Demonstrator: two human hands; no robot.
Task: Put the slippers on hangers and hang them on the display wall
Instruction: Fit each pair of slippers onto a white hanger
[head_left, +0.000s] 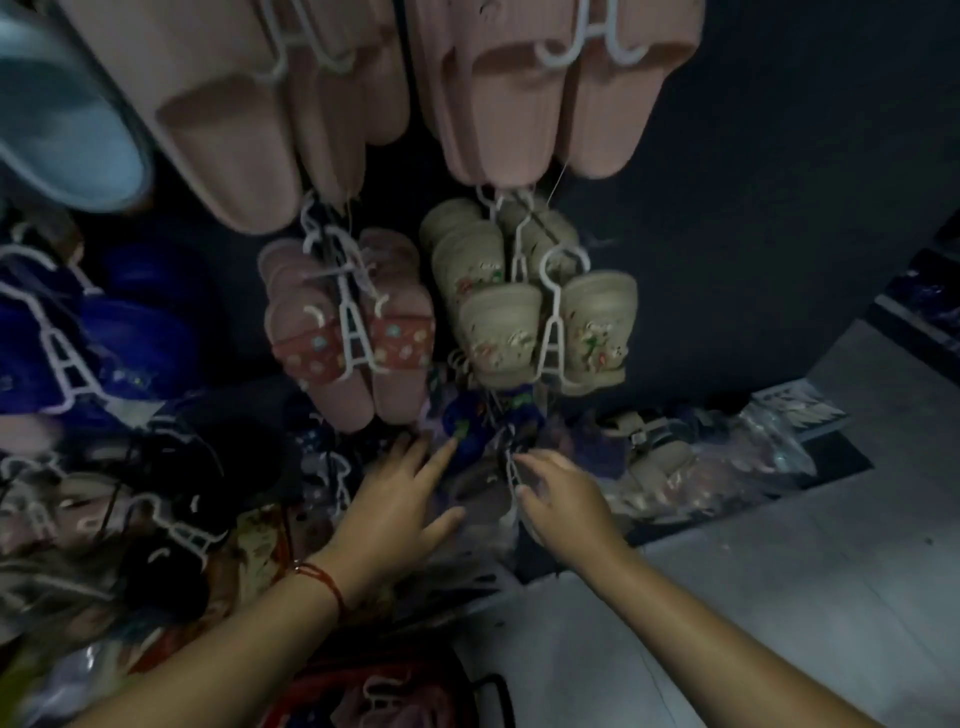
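Hands: left hand fingers spread, touching blue slippers; right hand pinching their white hanger, directly below the hung beige slippers on the display wall; several pairs up, this one unhung.

The big pink slippers look like matt, smooth moulded foam or rubber. The beige pair has a duller, faintly textured surface with printed flowers. The hangers are white plastic with a slight sheen. Clear bags on the floor glint, probably thin glossy film; the floor is smooth and matt.
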